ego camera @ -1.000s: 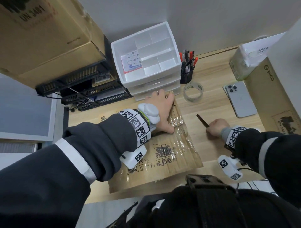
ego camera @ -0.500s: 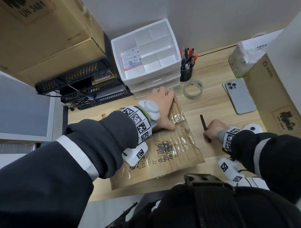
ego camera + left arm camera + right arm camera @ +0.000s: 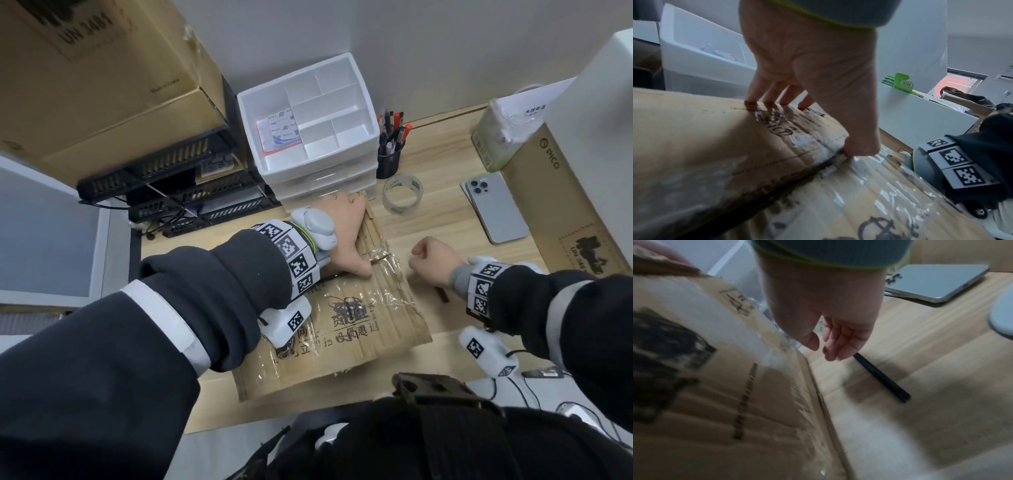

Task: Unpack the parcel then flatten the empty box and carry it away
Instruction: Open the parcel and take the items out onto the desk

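The flattened brown cardboard box (image 3: 359,329), streaked with clear tape, lies on the wooden desk (image 3: 445,212) in front of me. My left hand (image 3: 342,233) presses down on its far end, fingers straight and thumb on a taped seam (image 3: 836,155). My right hand (image 3: 430,258) hovers just off the box's right edge (image 3: 818,394), fingers loosely curled and holding nothing. A slim black tool (image 3: 881,378) lies on the desk beyond those fingertips; in the head view only its end (image 3: 443,295) shows beside the right wrist.
A white drawer organiser (image 3: 318,178) stands just beyond the box. A pen cup (image 3: 388,161), a tape roll (image 3: 402,193) and a phone (image 3: 496,209) lie to the right. A long brown carton (image 3: 555,212) lines the right edge. Black trays (image 3: 164,192) under a large carton (image 3: 102,75) fill the left.
My right hand has let go of the black tool and moved left toward the box's edge. The tool now lies on the desk. The left hand keeps pressing.
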A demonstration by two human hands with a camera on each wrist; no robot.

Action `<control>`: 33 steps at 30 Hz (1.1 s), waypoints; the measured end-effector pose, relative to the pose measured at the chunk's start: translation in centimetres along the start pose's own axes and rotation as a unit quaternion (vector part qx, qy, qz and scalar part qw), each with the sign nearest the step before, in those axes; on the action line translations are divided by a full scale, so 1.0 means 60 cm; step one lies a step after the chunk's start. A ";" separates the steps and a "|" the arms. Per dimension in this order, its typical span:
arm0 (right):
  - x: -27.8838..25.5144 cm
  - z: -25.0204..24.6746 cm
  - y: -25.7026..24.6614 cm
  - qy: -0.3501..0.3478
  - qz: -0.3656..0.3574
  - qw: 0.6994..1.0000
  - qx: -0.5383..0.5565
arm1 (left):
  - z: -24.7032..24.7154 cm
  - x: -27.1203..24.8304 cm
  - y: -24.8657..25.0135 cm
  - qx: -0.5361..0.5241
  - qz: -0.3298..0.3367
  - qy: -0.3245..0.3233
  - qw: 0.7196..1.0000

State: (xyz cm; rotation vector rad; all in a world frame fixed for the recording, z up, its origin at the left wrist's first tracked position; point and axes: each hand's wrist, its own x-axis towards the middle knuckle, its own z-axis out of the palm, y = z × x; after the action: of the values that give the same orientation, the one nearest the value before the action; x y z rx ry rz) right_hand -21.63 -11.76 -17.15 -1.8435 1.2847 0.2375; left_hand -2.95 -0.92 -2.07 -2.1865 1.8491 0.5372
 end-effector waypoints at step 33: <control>-0.079 -0.073 -0.185 -0.066 -0.258 0.964 -0.019 | -0.061 -0.102 -0.072 0.009 0.037 -0.011 0.999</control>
State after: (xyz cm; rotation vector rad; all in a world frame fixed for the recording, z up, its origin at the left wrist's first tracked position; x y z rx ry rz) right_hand -15.74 -10.58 -5.78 -2.0849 0.6774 0.0985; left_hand 0.94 3.88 3.51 -2.0996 1.9211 0.5553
